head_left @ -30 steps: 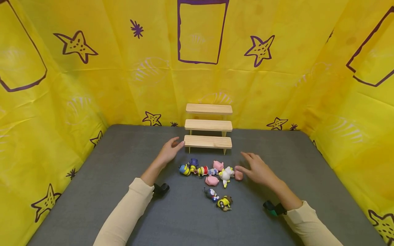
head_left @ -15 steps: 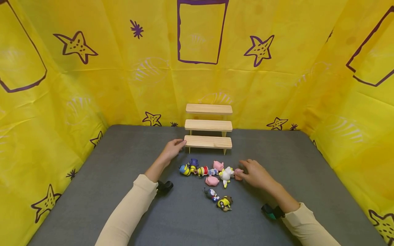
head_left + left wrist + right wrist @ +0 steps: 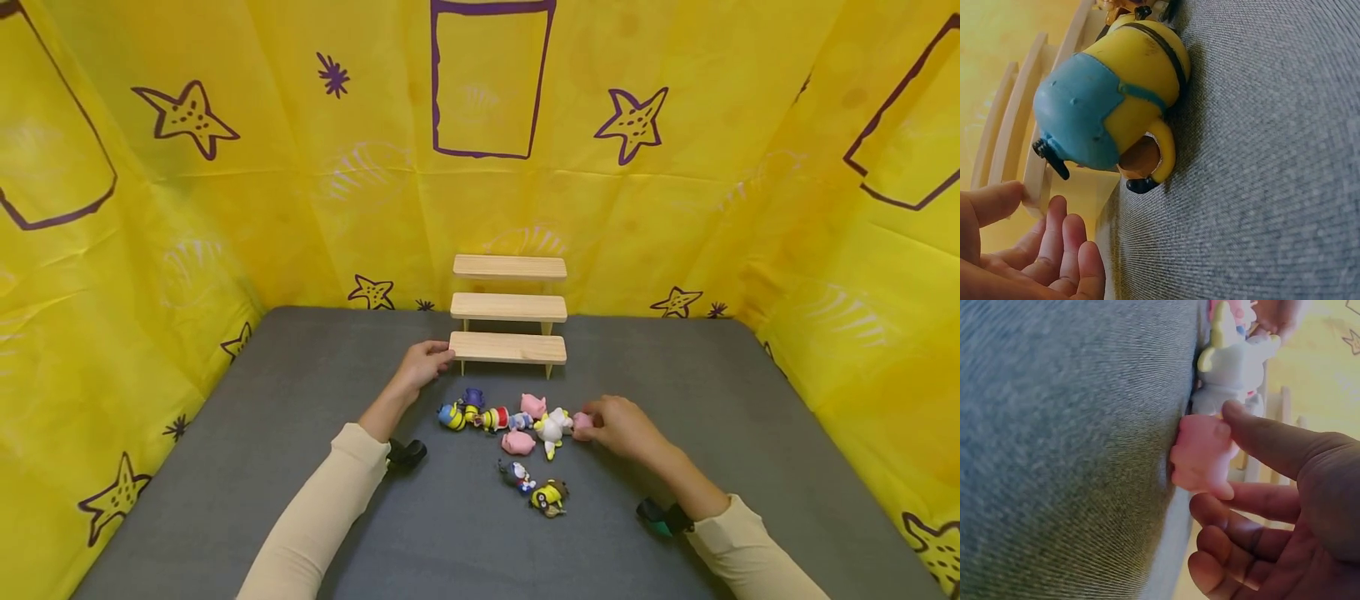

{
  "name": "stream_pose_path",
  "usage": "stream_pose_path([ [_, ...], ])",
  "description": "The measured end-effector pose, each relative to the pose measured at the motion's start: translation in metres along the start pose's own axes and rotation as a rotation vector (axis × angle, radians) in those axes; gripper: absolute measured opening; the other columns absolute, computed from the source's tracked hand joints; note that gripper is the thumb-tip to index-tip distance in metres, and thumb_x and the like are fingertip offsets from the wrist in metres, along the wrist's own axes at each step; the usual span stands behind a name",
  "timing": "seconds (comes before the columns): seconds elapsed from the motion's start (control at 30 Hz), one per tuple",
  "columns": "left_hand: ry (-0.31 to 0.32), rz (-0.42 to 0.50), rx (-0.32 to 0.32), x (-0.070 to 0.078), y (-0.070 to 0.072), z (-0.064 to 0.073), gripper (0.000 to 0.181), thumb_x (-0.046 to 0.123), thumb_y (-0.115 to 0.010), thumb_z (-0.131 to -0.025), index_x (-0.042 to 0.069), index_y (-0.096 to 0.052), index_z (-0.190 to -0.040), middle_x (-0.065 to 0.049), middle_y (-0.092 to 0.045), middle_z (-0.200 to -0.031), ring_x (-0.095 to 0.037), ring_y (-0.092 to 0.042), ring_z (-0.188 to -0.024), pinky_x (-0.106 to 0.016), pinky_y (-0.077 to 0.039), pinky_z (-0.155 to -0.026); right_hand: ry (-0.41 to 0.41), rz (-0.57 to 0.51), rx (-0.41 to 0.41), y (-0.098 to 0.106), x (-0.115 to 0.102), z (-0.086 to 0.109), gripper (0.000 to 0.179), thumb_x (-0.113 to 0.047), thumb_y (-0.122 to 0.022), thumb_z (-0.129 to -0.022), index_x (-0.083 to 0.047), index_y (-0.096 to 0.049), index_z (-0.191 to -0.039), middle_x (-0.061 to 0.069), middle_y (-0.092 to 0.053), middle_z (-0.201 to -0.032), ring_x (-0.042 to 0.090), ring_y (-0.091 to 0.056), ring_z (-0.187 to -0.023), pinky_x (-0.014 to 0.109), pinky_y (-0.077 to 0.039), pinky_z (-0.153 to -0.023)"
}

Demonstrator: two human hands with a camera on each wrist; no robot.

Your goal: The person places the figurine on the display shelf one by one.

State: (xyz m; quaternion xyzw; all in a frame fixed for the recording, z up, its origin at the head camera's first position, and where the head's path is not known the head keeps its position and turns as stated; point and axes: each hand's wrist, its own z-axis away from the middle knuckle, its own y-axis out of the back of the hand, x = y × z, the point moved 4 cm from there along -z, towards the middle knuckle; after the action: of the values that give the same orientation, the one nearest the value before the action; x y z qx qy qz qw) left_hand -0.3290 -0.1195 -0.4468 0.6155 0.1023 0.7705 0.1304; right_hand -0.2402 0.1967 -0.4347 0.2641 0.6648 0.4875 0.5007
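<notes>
My left hand [image 3: 425, 364] pinches the left end of the lowest step of a three-tier wooden stand [image 3: 507, 346]. Thumb and fingers meet around that corner in the left wrist view, beside a yellow minion figure in blue [image 3: 1079, 112] lying on its side. On the other side, my right hand [image 3: 621, 427] holds a small pink pig figure [image 3: 1204, 453] between thumb and forefinger, low over the cloth. Its remaining fingers are loosely bent. A white figure with yellow parts [image 3: 553, 425] lies right beside that pig.
Two more pink pigs [image 3: 517, 442] and several minion figures [image 3: 493, 418] lie in a cluster before the stand. Nearer are a dark-and-white figure [image 3: 516, 475] and a yellow minion [image 3: 549, 498]. Yellow patterned cloth [image 3: 300, 208] walls the grey table [image 3: 450, 542].
My right hand has come down and inward, and its thumb and forefinger have closed on the pink pig. My left hand has shifted slightly right and taken the end of the lowest step.
</notes>
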Motion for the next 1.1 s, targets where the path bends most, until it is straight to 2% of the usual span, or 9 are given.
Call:
stream_pose_path([
  [0.23, 0.019, 0.012, -0.005, -0.002, -0.001, -0.002, 0.041, 0.023, -0.058, -0.099, 0.001, -0.055, -0.133, -0.019, -0.064, -0.123, -0.028, -0.062, -0.105, -0.027, -0.047, -0.078, -0.011, 0.028, -0.007, 0.003, -0.001, -0.001, 0.023, -0.019, -0.077, -0.082, -0.003, -0.073, -0.098, 0.002, -0.063, -0.077, 0.015, -0.052, -0.072, 0.031, -0.043, -0.066],
  [0.3, 0.022, 0.010, -0.005, -0.002, -0.001, -0.002, 0.041, 0.024, -0.058, -0.098, 0.002, -0.056, -0.133, -0.018, -0.064, -0.123, -0.028, -0.062, -0.105, -0.028, -0.047, -0.079, 0.010, 0.043, 0.005, 0.004, -0.001, 0.000, 0.021, -0.018, -0.075, -0.084, -0.004, -0.073, -0.100, 0.003, -0.064, -0.081, 0.016, -0.053, -0.075, 0.032, -0.044, -0.067],
  [0.47, 0.026, 0.006, -0.010, -0.004, 0.000, -0.003, 0.040, 0.025, -0.058, -0.098, 0.002, -0.057, -0.132, -0.018, -0.065, -0.124, -0.028, -0.062, -0.106, -0.029, -0.047, -0.082, 0.061, 0.077, 0.025, 0.005, -0.002, 0.003, 0.016, -0.010, -0.070, -0.088, -0.009, -0.075, -0.103, 0.003, -0.059, -0.080, 0.014, -0.045, -0.071, 0.026, -0.035, -0.062],
  [0.53, 0.026, 0.003, -0.011, -0.004, 0.001, -0.004, 0.040, 0.025, -0.058, -0.099, 0.002, -0.057, -0.131, -0.018, -0.065, -0.123, -0.027, -0.062, -0.105, -0.028, -0.047, -0.081, 0.044, 0.077, 0.021, 0.006, -0.002, 0.003, 0.021, -0.003, -0.067, -0.087, -0.012, -0.077, -0.103, 0.002, -0.055, -0.077, 0.014, -0.042, -0.068, 0.025, -0.031, -0.059],
  [0.67, 0.027, 0.007, -0.008, -0.003, 0.001, -0.004, 0.038, 0.024, -0.059, -0.098, 0.002, -0.059, -0.129, -0.016, -0.067, -0.118, -0.025, -0.062, -0.100, -0.028, -0.046, -0.079, 0.010, 0.076, 0.031, 0.006, -0.003, 0.003, 0.035, 0.007, -0.063, -0.080, -0.017, -0.079, -0.101, 0.002, -0.054, -0.077, 0.015, -0.043, -0.068, 0.026, -0.032, -0.059],
  [0.8, 0.025, 0.011, -0.013, -0.002, 0.002, -0.004, 0.038, 0.023, -0.059, -0.098, 0.001, -0.059, -0.129, -0.016, -0.068, -0.115, -0.023, -0.061, -0.097, -0.028, -0.047, -0.079, 0.015, 0.128, 0.060, 0.007, -0.005, 0.004, 0.030, -0.005, -0.072, -0.082, -0.013, -0.075, -0.111, 0.005, -0.059, -0.083, 0.017, -0.048, -0.073, 0.028, -0.038, -0.061],
  [0.93, 0.032, 0.004, -0.016, -0.003, 0.003, -0.005, 0.038, 0.024, -0.059, -0.098, 0.001, -0.058, -0.129, -0.016, -0.068, -0.115, -0.020, -0.061, -0.095, -0.028, -0.047, -0.080, -0.034, 0.194, 0.070, 0.006, -0.007, 0.007, 0.045, -0.017, -0.078, -0.080, -0.006, -0.067, -0.121, 0.013, -0.063, -0.093, 0.025, -0.054, -0.080, 0.038, -0.047, -0.066],
  [1.0, 0.036, -0.001, -0.019, -0.004, 0.003, -0.005, 0.039, 0.024, -0.059, -0.098, 0.002, -0.059, -0.129, -0.015, -0.068, -0.115, -0.019, -0.061, -0.095, -0.028, -0.047, -0.079, -0.072, 0.210, 0.068, 0.005, -0.006, 0.008, 0.046, -0.024, -0.079, -0.080, -0.004, -0.067, -0.120, 0.015, -0.064, -0.095, 0.028, -0.056, -0.082, 0.044, -0.049, -0.069],
  [1.1, 0.032, -0.005, -0.027, -0.004, 0.003, -0.005, 0.039, 0.024, -0.060, -0.098, 0.001, -0.058, -0.129, -0.015, -0.069, -0.113, -0.020, -0.062, -0.094, -0.028, -0.047, -0.079, -0.111, 0.215, 0.075, 0.003, -0.005, 0.010, 0.039, -0.033, -0.077, -0.082, -0.004, -0.069, -0.108, 0.013, -0.063, -0.088, 0.029, -0.058, -0.081, 0.046, -0.049, -0.066],
])
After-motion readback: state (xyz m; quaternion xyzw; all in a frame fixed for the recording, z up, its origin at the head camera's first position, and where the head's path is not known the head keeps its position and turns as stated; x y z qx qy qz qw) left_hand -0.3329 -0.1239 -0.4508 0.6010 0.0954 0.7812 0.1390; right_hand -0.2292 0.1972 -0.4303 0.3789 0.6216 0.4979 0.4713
